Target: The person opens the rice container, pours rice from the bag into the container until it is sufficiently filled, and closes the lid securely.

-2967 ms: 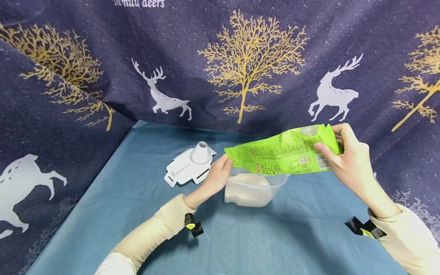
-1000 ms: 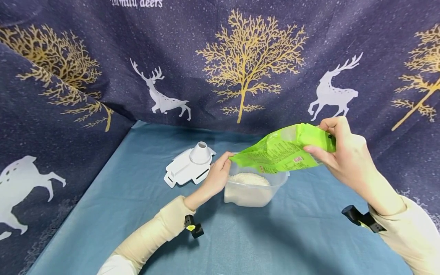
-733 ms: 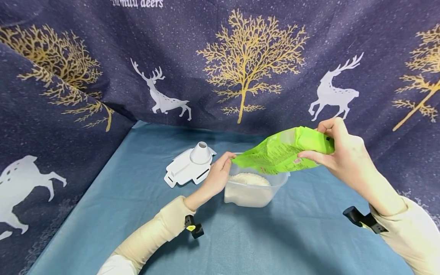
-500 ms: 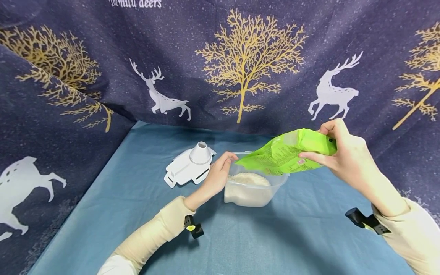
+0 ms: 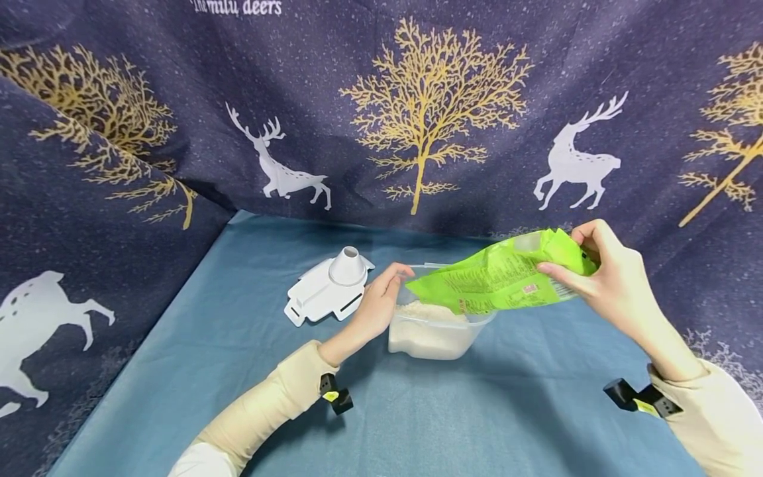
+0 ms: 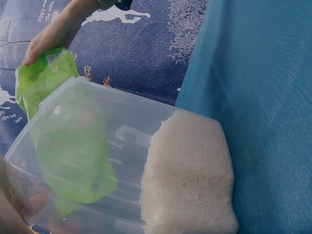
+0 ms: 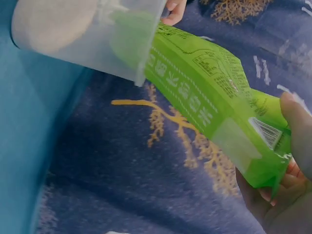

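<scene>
Two hands are engaged: the green bag (image 5: 501, 281) is pinched at its raised end by the right hand (image 5: 608, 281), mouth tilted into the rice-filled tub (image 5: 438, 331), which is steadied on the table (image 5: 238, 371) by the left hand's (image 5: 375, 308) curled fingers.

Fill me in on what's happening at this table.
A person is tipping a crinkled green plastic bag over a clear plastic tub that holds white rice. The right hand grips the bag's raised back end, and the bag's mouth dips inside the tub's rim. The left hand holds the tub's near-left rim. A white plastic lid with a round spout lies on the blue tablecloth to the left, apart from the tub.
</scene>
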A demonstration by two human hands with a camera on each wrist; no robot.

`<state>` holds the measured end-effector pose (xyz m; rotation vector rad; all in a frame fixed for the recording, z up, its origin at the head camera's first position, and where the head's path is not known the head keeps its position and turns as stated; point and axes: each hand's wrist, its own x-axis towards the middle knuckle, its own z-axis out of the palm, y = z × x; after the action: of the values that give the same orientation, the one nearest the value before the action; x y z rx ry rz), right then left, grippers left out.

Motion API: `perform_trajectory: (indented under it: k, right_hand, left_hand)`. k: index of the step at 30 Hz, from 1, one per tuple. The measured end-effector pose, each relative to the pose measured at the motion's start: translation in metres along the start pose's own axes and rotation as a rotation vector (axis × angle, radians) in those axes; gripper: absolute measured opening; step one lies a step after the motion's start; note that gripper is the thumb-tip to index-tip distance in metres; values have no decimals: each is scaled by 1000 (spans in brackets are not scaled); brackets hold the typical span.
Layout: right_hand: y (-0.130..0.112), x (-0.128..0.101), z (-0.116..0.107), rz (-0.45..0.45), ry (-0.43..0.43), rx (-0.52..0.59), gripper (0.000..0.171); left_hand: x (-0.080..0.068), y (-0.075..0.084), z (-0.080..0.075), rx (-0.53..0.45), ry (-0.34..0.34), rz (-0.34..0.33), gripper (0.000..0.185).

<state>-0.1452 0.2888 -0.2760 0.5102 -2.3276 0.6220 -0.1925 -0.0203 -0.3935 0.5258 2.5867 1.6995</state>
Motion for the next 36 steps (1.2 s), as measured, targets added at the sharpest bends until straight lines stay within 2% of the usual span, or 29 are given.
perform_trajectory:
  k: [5,8,14,17,24,32,36]
  right_hand:
    - [12,-7,3,136,-26,90,42]
    - [19,-8,1,200,-89,151,45]
    - [28,-12,-2,226,-295,238,70]
    - [29,-13,-2,226,-358,261,72]
    - [28,-19,0,288,-391,181,53]
    - [30,-25,7,201,-457,58,41]
    - [30,-26,8,183,-495,25,27]
  left_hand:
    - [0,0,1,1,0,-1,27]
    - [0,-1,2,-4,17,-6,28]
    - [0,0,1,-27,24,1,32]
    - [-1,0,1,-31,18,-12,36]
    - [-1,-1,0,-34,16,-18,37]
    - [-1,-1,1,-20,48,-11,35]
    - [-1,-1,2,-19,50,-11,34]
